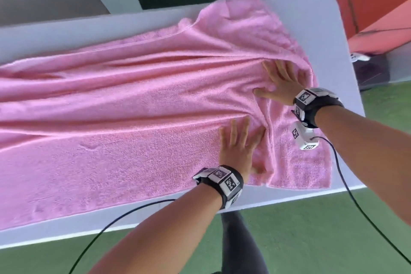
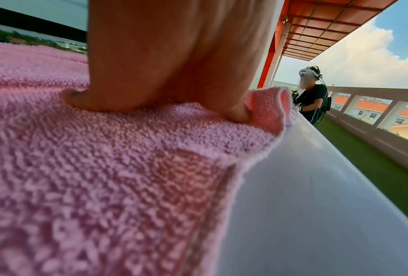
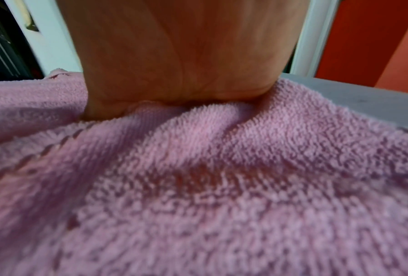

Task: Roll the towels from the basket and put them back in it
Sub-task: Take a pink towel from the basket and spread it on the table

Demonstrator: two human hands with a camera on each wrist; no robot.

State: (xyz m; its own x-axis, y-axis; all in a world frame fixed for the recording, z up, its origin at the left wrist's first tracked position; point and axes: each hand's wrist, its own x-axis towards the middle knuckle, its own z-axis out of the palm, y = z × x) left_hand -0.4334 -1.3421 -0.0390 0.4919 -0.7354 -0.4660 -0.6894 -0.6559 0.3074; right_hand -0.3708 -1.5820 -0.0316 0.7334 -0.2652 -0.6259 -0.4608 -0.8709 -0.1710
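Observation:
A large pink towel lies spread lengthwise over the white table, wrinkled, with its right end folded over. My left hand presses flat on the towel near the front right, fingers straight and spread. My right hand lies flat on the towel further back, its fingertips under a raised fold. In the left wrist view the palm bears down on the pink towel beside the table edge. The right wrist view shows the palm on bunched pink towel. No basket is in view.
The table's right end and front edge lie close to both hands. Green turf covers the floor. Black cables trail from my wrists. Another person wearing a headset stands far off by a railing.

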